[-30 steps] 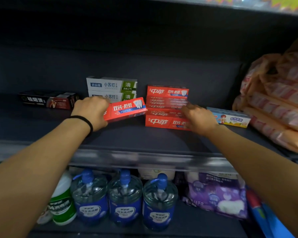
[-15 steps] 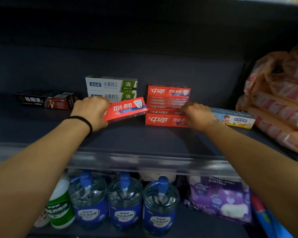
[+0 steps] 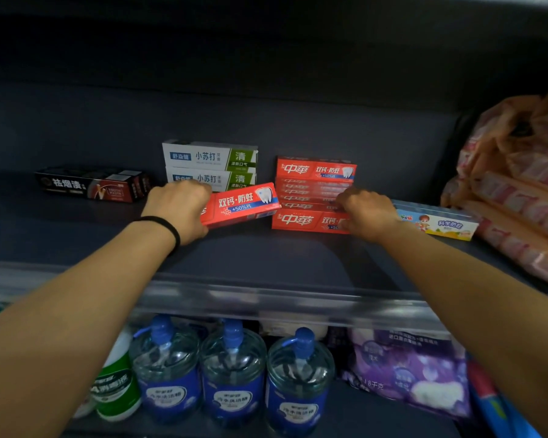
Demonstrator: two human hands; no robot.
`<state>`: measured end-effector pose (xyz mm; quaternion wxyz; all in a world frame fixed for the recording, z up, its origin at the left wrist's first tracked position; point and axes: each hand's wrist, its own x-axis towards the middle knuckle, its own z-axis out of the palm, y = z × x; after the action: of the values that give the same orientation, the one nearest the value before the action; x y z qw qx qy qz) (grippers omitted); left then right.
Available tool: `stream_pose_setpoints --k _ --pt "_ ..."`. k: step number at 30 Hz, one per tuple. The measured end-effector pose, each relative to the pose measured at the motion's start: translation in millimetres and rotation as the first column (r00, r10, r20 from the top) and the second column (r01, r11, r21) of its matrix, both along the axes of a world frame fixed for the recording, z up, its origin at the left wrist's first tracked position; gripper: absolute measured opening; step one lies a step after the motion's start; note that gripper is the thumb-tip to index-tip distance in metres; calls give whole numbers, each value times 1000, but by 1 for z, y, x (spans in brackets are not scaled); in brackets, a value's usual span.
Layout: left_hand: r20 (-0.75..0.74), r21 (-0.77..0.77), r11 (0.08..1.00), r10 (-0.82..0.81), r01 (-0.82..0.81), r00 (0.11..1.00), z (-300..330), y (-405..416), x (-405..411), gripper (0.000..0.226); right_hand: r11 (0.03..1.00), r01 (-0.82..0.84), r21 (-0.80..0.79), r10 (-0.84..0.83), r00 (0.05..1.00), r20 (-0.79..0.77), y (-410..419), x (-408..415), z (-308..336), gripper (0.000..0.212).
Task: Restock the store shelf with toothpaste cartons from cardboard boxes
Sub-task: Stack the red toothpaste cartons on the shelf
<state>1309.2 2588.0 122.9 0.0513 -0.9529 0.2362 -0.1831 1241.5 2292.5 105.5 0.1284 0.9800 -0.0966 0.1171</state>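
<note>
My left hand (image 3: pixel 179 210) grips a red toothpaste carton (image 3: pixel 242 203) by its left end, holding it tilted just above the dark shelf (image 3: pixel 260 257). To its right stands a stack of several red toothpaste cartons (image 3: pixel 310 184). My right hand (image 3: pixel 366 213) lies with curled fingers against the right end of that stack, near the bottom carton. Whether it grips a carton I cannot tell. No cardboard box is in view.
Two white-green cartons (image 3: pixel 209 164) are stacked behind the held carton. A black carton (image 3: pixel 92 184) lies far left, a children's toothpaste carton (image 3: pixel 440 224) right of the stack, and bagged orange packs (image 3: pixel 519 191) far right. Blue bottles (image 3: pixel 231 371) and a purple pack (image 3: pixel 405 371) sit below.
My right hand has shifted slightly left along the red stack's right end. The left hand and its carton have stayed nearly still.
</note>
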Motion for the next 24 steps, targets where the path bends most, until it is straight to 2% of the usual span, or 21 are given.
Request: stream_pose_setpoints --k 2,7,10,14,17,20,24 --pt "12 22 1000 -18 18 1000 1 -3 -3 47 999 -28 28 29 1000 -3 1 -2 5 50" --pt "87 84 988 -134 126 987 4 -20 -24 46 941 -223 254 227 974 16 9 -19 34 69" --pt "144 145 968 -225 205 964 7 -35 -41 44 901 -311 301 330 944 -14 19 -34 57 69" --pt "199 172 944 -312 280 929 8 -51 -63 46 884 -287 368 358 924 -138 20 -51 72 59" --pt "293 155 904 -428 399 855 1 -58 -73 47 891 -254 376 350 912 -212 14 -62 69 47" --pt "346 172 875 -483 452 804 -2 -64 -80 53 895 -221 387 334 908 -254 8 -72 66 37" --pt "328 176 853 -521 491 788 -6 -70 -86 58 896 -208 392 328 905 -270 3 -80 67 37"
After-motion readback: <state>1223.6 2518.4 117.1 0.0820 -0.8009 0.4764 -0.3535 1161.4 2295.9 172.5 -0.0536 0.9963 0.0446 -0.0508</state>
